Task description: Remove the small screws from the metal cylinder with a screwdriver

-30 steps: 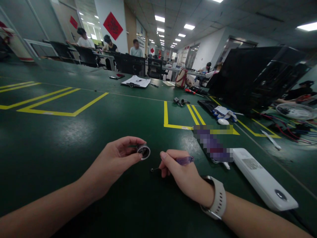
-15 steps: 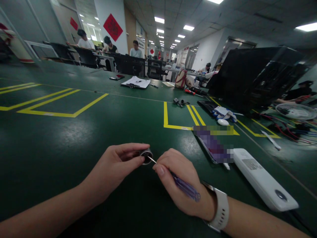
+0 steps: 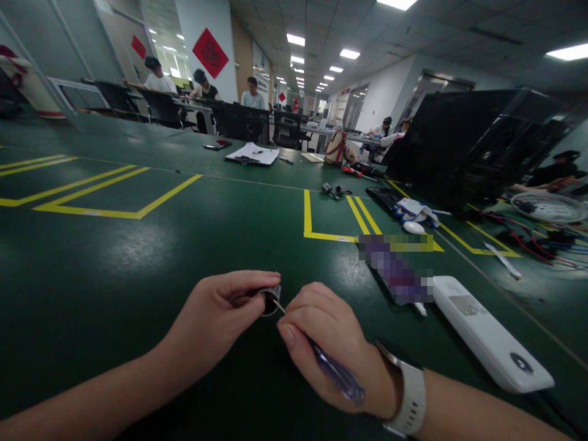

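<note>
we are bringing the purple screwdriver [image 3: 339, 376] up to the round metal part [image 3: 271, 301], well below it a second ago; our right hand [image 3: 328, 343] is gripping it, our left hand [image 3: 215, 321] pinching the part over the worktop [image 3: 220, 242]

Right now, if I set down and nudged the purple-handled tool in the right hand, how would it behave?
The purple handle looks rounded and glossy, so it could roll or feel slippery. The thin, metallic-looking shaft appears straight where visible, so it is probably stiff.
</note>
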Tool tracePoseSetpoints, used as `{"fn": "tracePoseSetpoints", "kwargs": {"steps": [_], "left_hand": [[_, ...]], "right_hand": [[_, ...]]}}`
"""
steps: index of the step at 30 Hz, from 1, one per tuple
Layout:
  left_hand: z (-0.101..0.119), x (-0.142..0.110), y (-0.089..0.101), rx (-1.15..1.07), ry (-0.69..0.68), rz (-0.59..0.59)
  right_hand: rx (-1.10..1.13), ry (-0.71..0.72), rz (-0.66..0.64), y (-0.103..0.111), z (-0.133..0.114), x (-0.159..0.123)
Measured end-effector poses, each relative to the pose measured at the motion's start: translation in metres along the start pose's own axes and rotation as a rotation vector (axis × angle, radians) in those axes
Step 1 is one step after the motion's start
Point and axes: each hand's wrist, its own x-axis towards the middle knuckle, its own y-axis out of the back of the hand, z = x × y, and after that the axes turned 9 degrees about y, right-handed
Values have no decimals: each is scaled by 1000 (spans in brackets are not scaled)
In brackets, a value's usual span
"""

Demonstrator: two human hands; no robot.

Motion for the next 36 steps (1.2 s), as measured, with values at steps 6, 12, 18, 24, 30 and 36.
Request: {"fn": "tracePoseSetpoints", "kwargs": {"steps": [6, 12, 18, 24, 30, 36], "left_hand": [[2, -2, 1, 8, -11, -17], [-2, 7, 7, 9, 40, -130], [-21, 24, 15, 250, -236, -137], [-24, 33, 22, 651, -433, -2], [-23, 40, 22, 788, -416, 62], [-29, 46, 24, 737, -325, -39]], "right_hand": [[-8, -38, -29, -1, -1, 0], [194, -239, 213, 3, 2, -1], [599, -620, 438, -7, 20, -5], [886, -772, 491, -12, 25, -3], [947, -718, 456, -11, 25, -5], [854, -618, 276, -5, 16, -5]]}}
